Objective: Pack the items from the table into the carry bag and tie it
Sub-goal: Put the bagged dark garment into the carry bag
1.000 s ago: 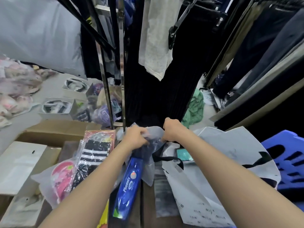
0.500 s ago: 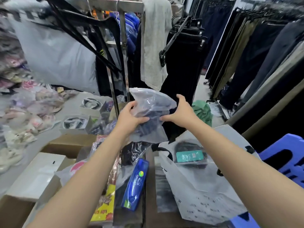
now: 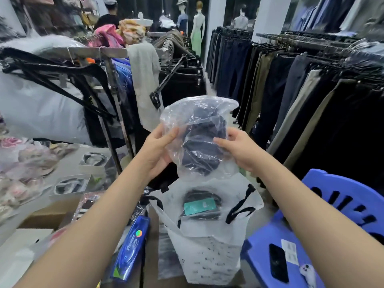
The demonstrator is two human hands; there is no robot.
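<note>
Plastic packet (image 3: pixel 199 140) above carry bag (image 3: pixel 207 256), rim open

Fingers of my left grip (image 3: pixel 154 148) hide behind the plastic packet (image 3: pixel 199 142). Print on the carry bag (image 3: pixel 207 246) is too small to read; the blue stool (image 3: pixel 342 206) runs past the right edge.

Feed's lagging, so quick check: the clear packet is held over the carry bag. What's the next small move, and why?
Probably lower the clear packet straight down into the carry bag: left grip and right grip hold it above the open mouth, where a teal-labelled pack already lies.
</note>
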